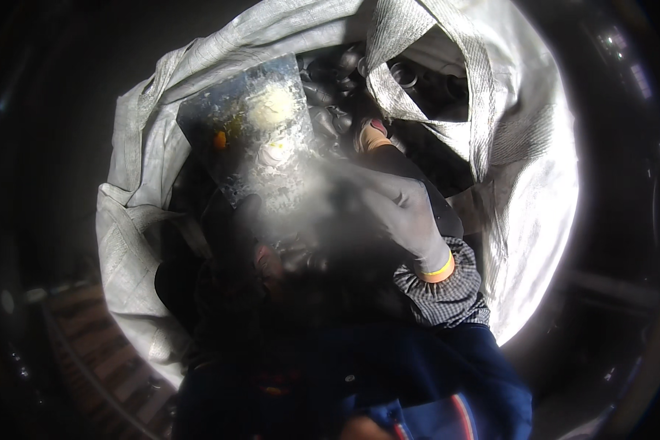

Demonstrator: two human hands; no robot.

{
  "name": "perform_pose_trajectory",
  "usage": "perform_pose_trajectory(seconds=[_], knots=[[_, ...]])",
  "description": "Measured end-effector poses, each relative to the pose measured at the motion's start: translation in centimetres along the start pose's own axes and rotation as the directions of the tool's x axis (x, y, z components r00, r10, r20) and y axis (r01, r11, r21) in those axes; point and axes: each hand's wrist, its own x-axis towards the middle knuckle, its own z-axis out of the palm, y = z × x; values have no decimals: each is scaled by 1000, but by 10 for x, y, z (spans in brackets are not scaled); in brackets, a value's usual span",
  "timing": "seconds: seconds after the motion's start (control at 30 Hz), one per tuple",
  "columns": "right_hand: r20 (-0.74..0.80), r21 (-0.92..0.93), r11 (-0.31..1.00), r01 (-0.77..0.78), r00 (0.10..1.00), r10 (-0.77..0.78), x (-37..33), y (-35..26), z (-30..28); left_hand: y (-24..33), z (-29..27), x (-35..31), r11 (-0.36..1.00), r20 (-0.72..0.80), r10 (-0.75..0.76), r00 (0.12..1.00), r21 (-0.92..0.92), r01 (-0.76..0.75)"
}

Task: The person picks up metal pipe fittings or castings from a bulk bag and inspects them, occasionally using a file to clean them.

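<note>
My right hand (400,209), in a grey glove with a yellow and orange cuff, reaches left toward a flat rectangular panel (231,125). Its fingers are lost in a bright, smeared patch near the panel's lower right side, so what they touch cannot be made out. Whitish flakes, pale yellow blotches and an orange spot (221,140) mark the panel. A dark shape by the panel's lower left edge may be my left hand, but shadow hides its fingers. Dark, shiny rounded pieces (330,121) lie beyond the panel's right edge.
A large white woven bulk bag (535,176) surrounds the work, its wall folded outward. One wide strap loop (480,95) hangs at the far right. A foot (374,136) rests among the dark pieces. Reddish-brown slats (88,330) show outside the bag at lower left.
</note>
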Motion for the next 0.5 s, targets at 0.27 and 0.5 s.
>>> perform_pose_trajectory(seconds=[0.27, 0.5], knots=[[4, -245, 965, 95, 995, -96, 6, 8, 0, 16, 21, 2, 999, -101, 19, 995, -46, -24], [-57, -201, 979, 27, 998, -39, 3, 14, -3, 10, 10, 2, 982, 53, 32, 998, -188, -21]])
